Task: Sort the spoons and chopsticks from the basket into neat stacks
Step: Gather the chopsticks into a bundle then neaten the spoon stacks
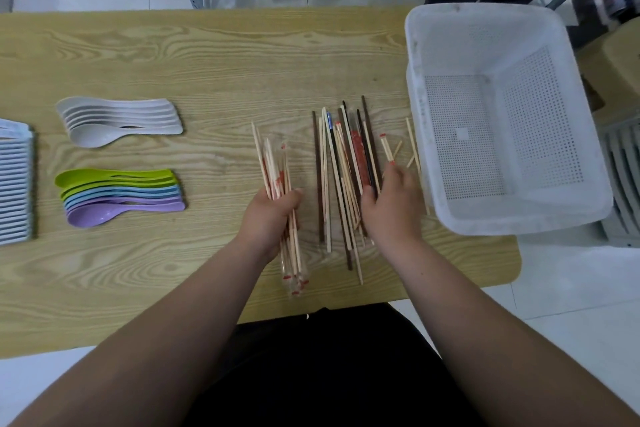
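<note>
Left of the basket (pixel 481 15), the left hand (pixel 268 215) has its fingers (pixel 292 196) clamped round a wrapped bundle (pixel 277 166). The right hand (pixel 391 215) pinches a pale pair (pixel 387 148) beside the loose chopsticks (pixel 332 166). Slick wrappers could let the bundle fan apart. The spoons (pixel 117 121) lie stacked far left of the basket.

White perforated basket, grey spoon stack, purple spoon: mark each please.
White perforated plastic basket (pixel 519 213): head view, near wall.
Grey plastic spoon stack (pixel 119 120): head view, middle of stack.
Purple plastic spoon (pixel 114 213): head view, bowl-handle junction.
</note>
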Motion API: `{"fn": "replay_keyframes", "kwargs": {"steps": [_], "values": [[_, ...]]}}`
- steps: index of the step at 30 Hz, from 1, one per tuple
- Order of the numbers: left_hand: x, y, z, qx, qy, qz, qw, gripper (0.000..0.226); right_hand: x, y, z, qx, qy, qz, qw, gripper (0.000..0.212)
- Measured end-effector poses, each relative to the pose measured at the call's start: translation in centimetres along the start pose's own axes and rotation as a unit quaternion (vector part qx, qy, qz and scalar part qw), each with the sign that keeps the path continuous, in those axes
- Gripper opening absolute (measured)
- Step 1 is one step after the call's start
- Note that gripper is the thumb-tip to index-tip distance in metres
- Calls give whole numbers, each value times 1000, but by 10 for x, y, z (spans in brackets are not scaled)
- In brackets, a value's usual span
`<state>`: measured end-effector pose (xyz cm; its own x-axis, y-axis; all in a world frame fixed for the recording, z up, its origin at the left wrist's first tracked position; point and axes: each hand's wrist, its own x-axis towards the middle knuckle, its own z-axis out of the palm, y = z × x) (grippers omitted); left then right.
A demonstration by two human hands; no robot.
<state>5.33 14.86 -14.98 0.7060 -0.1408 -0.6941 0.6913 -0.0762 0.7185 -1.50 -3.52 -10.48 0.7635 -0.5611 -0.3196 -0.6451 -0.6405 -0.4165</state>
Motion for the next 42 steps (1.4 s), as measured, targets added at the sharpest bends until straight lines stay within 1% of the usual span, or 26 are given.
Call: {"fn": "replay_keyframes", "kwargs": {"steps": [3,6,10,13,16,19,22,27,29,31,34,38,39,42], "values": [[-2,-1,-2,10,-4,-5,1000,27,12,20,3,-87,-18,27,996,67],[-6,-2,-1,9,-27,-9,1000,27,27,27,13,-120,-22,33,992,67],[-9,-5,-4,3,-42,-6,999,25,42,26,14,-114,-23,93,989,59],[-10,-7,-9,4,-42,-5,999,23,45,25,12,-109,12,87,990,44],[-12,-12,-15,2,-39,-7,999,21,45,24,16,-33,46,68,996,31],[-13,-14,-19,-8,-35,-13,999,21,48,20,15,63,62,90,992,27],[-13,-12,-21,1,-30,-13,999,19,54,18,8,107,61,117,985,17],[-14,-14,-22,1,-33,-18,999,20,60,12,1,82,15,117,990,15],[-14,-14,-23,-4,-39,-22,999,20,61,10,-1,52,0,114,992,20],[-15,-15,-23,-3,-39,-22,999,21,62,8,-3,30,-21,123,992,22],[-15,-13,-23,3,-32,-24,999,20,63,5,-3,14,-47,144,988,20],[-15,-10,-23,-2,-33,-31,999,28,59,-2,-3,-10,-45,123,991,11],[-16,-9,-23,0,-32,-30,999,28,58,-3,-3,-4,-43,118,992,11],[-17,-6,-23,3,-31,-29,999,26,56,-1,-5,31,-21,107,994,20]]}}
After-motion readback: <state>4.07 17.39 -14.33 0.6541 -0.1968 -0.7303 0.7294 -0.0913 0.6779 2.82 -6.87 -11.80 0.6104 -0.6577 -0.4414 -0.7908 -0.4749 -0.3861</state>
